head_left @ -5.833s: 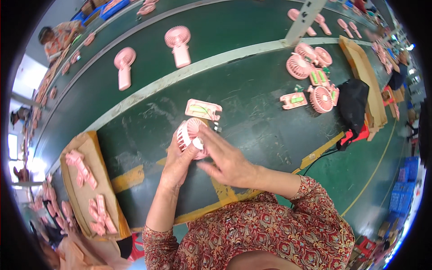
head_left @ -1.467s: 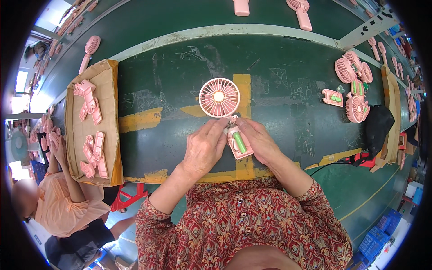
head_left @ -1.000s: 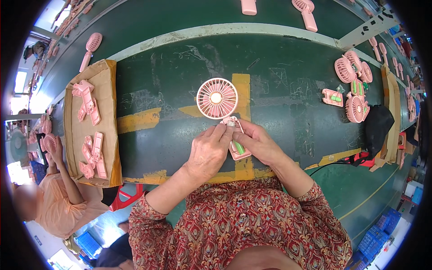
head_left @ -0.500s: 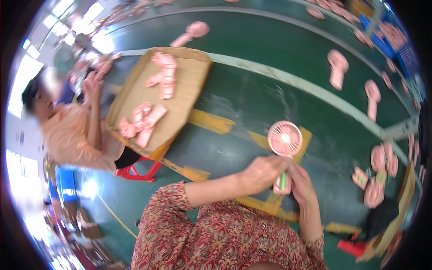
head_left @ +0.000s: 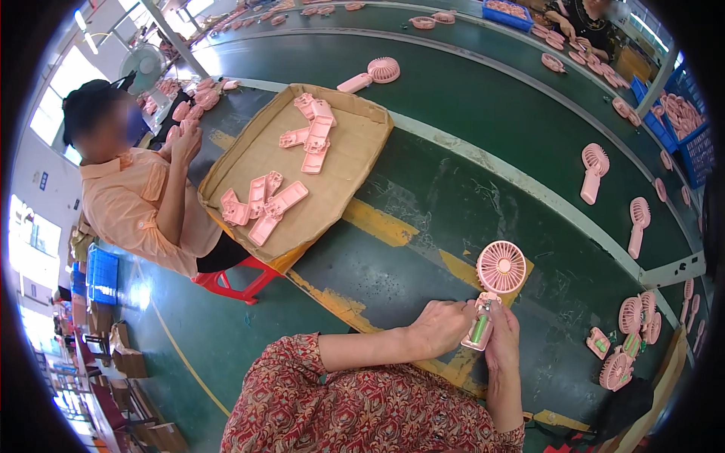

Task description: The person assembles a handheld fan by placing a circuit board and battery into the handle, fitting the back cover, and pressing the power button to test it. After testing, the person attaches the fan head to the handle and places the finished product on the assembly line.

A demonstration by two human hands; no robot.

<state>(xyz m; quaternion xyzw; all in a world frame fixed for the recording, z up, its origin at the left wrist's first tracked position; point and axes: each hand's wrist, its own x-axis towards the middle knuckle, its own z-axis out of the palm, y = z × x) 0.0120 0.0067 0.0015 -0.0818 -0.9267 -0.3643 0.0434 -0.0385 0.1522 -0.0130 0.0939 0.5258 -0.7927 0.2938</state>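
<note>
A pink handheld fan (head_left: 501,266) with a round grille is held over the near table edge. Its handle lies open, showing a green cylindrical battery (head_left: 479,329) inside. My right hand (head_left: 502,336) is wrapped round the right side of the handle. From the left, my left hand (head_left: 442,328) has its fingers curled, their tips against the handle's neck just below the grille. Whether a small part sits between those fingertips is hidden. Right of my hands, several pink fan pieces (head_left: 615,370) with green batteries lie in a heap.
A shallow cardboard tray (head_left: 340,181) with pink handle shells (head_left: 264,208) stands to the left. Beyond the pale rail (head_left: 483,151), a green conveyor belt (head_left: 483,98) carries scattered fans. A co-worker (head_left: 140,196) sits at left by a red stool (head_left: 238,283). Blue crates (head_left: 672,128) stand far right.
The view has shifted, so the whole scene sits lower and further right. My left fingers have drawn slightly left from the fan's neck, uncovering more of the handle and battery.
</note>
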